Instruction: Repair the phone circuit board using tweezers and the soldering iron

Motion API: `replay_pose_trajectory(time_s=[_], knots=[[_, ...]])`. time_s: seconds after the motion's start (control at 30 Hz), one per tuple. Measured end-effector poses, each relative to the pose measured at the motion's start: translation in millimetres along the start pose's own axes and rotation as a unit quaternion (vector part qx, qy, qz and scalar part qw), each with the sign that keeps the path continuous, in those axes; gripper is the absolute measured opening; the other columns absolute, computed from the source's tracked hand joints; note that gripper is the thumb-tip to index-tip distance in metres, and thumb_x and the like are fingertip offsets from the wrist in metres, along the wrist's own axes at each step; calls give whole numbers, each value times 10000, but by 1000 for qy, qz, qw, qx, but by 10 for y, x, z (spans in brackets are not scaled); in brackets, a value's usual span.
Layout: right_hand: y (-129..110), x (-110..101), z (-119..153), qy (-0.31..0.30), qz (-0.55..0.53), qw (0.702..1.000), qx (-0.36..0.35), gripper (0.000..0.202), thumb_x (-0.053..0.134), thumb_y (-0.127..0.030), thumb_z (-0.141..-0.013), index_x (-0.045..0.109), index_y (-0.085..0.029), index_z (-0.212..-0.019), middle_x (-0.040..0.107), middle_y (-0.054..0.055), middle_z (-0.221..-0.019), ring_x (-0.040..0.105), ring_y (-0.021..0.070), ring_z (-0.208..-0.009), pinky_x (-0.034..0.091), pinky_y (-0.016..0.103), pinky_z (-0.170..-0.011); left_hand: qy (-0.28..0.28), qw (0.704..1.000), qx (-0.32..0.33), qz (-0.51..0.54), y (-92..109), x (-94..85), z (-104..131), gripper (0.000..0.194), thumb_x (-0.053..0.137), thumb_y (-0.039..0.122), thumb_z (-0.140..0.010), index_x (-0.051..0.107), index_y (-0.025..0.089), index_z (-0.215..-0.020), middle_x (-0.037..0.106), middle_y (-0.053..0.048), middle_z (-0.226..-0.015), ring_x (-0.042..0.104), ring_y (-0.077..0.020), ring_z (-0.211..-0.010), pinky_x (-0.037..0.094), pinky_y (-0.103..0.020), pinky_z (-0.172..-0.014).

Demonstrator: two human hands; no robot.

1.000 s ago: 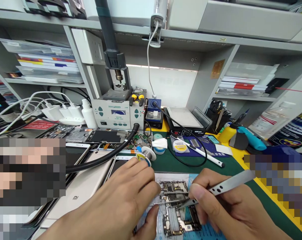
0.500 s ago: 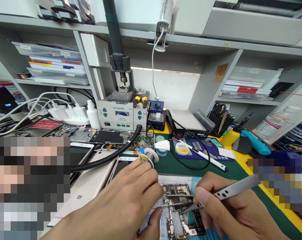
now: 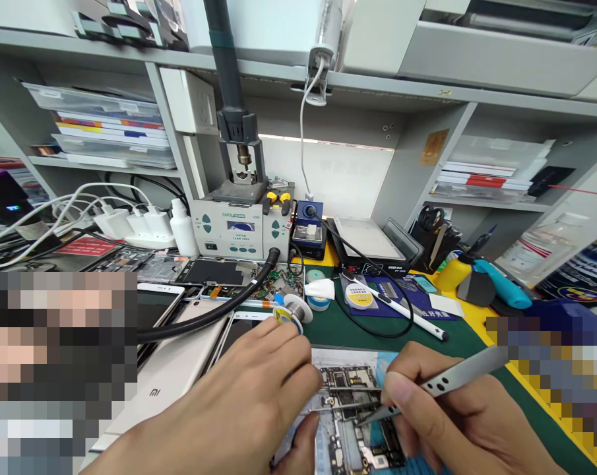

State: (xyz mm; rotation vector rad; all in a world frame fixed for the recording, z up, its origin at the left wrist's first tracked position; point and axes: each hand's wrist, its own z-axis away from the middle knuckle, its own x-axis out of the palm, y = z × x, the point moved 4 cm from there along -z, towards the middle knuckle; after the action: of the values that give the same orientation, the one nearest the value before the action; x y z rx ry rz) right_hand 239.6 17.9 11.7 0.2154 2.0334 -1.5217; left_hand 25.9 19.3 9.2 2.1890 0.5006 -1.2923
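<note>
My right hand is closed around grey metal tweezers with round holes in the handle. Their pointed end reaches down-left onto a dark phone circuit board with several small chips. My left hand is also closed, back upward. From between its thumb and forefinger, two thin metal prongs of another pair of tweezers stretch right across the board, close to my right fingertips. The rest of those tweezers is hidden under the hand. Beneath the board lies a blue and white sheet.
A solder spool stands just beyond my left fingers. Behind it is a hot-air station, its black hose crossing phones at left. A white pen-like tool lies beyond my right hand. At left, another person is partly blurred out.
The view has shifted very slightly. Both hands and both pairs of tweezers keep almost the same place over the circuit board.
</note>
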Motion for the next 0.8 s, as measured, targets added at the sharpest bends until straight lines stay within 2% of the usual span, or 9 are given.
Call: replay_pose_trajectory(time_s=[0.17,0.3,0.43,0.6,0.8], knots=[[-18,-6,14,-6,-6,1000,-8,459,468,-488,-1113,580,-231,-749,571,-30,-586,518,115,-493,401,217,-464,-2,1000,-8,-2,31,-12,8,96,556,152,-942,631,208,-964,618,-32,-981,555,-247,-958,485,-424,-931],[-33,-13,7,-1,2,1000,-16,459,456,-476,-1119,588,-231,-754,575,-26,-604,531,117,-508,405,221,-473,2,1000,-22,-4,-25,14,-1,133,538,127,-947,635,209,-985,626,-28,-988,558,-245,-962,488,-421,-941],[-25,-10,-11,-8,2,1000,-19,461,460,-465,-1122,576,-230,-743,566,-28,-596,521,113,-503,401,219,-469,-6,1000,3,9,-10,27,-5,90,562,189,-955,640,211,-994,627,-29,-995,557,-243,-973,485,-417,-992],[-33,-20,-17,-3,3,1000,-26,439,484,-455,-1117,601,-230,-759,585,-29,-601,536,111,-494,418,215,-466,3,1000,-31,-1,17,2,36,102,532,184,-975,629,212,-964,619,-29,-1002,558,-247,-1006,479,-416,-987],[-51,-32,-3,25,10,998,-57,402,523,-398,-1106,636,-233,-757,615,-28,-620,545,103,-497,435,203,-461,-5,1000,7,15,13,3,2,126,504,224,-987,625,191,-970,586,-40,-952,528,-245,-932,459,-448,-957]])
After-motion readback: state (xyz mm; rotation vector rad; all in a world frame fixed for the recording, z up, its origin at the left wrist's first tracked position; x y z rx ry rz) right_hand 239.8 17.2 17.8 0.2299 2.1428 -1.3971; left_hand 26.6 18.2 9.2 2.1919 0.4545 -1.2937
